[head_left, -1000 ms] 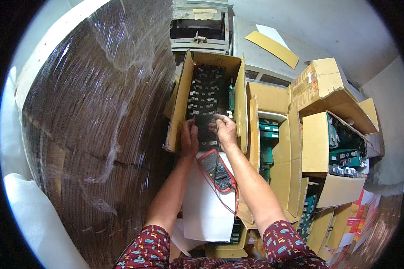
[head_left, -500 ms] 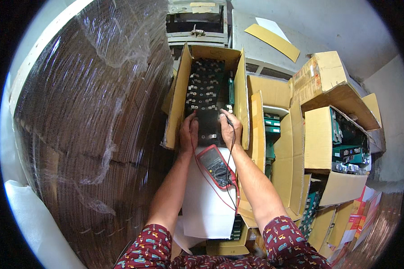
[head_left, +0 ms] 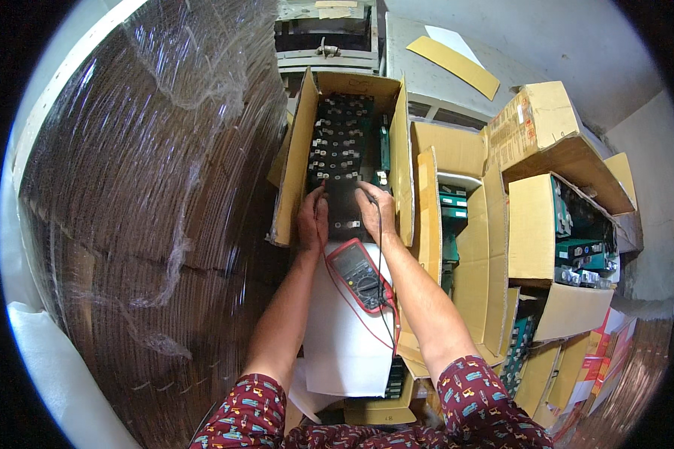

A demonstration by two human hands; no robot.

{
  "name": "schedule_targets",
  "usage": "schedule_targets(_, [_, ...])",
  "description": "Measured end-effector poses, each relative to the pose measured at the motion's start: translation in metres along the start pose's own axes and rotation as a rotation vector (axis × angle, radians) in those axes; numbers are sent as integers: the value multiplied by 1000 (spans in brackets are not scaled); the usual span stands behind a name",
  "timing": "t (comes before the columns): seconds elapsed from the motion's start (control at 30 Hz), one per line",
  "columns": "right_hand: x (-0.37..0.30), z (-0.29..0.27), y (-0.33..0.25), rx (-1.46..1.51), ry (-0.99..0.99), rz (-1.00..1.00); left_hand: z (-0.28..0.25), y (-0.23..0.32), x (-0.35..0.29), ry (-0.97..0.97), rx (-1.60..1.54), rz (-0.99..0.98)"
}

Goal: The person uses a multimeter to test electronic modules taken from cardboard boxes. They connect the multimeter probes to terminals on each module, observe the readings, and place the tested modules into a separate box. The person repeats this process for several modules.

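My left hand [head_left: 312,218] is closed around a red test probe [head_left: 323,184], its tip at the left end of a row of metal terminals. Closed on a black test probe [head_left: 372,199], my right hand [head_left: 376,213] points it at the right end of that row; whether the tips touch metal is too small to tell. The terminals top dark battery cells [head_left: 340,142] standing in an open cardboard box [head_left: 298,157]. Nearer me, a red-and-grey multimeter [head_left: 358,275] lies tilted on a white sheet [head_left: 337,352], with red and black leads running to the probes.
A tall stack wrapped in clear film [head_left: 142,224] fills the left side. To the right stand more open cartons [head_left: 468,262] holding green battery cells [head_left: 452,206], one carton [head_left: 532,232] leaning outward. A yellow cardboard strip [head_left: 457,69] lies on a grey surface behind.
My right hand has shifted a little left with the black probe, toward the right-hand terminal of the row. My left hand stays almost where it was.
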State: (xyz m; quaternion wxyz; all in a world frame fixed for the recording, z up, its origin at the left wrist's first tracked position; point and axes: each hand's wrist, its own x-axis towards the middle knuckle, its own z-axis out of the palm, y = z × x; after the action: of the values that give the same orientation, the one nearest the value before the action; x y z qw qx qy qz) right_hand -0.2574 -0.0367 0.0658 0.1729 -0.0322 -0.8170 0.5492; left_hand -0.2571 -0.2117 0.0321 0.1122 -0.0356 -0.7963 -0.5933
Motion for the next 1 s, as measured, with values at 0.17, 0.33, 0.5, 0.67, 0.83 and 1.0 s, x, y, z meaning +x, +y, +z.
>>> schedule_targets(0.17, [1, -1, 0, 4, -14, 9, 1, 7, -1, 2, -41, 6])
schedule_targets(0.33, [1, 1, -1, -31, -15, -27, -2, 1, 1, 2, 2, 41])
schedule_targets(0.5, [1, 1, 1, -4, -2, 7, 1, 4, 1, 5, -39, 29])
schedule_targets(0.67, [2, 0, 2, -12, -9, 8, 1, 2, 0, -8, -30, -15])
schedule_targets(0.83, [3, 1, 8, -51, -10, -35, 2, -2, 2, 22, -15, 123])
schedule_targets(1.0, [4, 2, 3, -9, -41, 59, -1, 4, 1, -4, 3, 28])
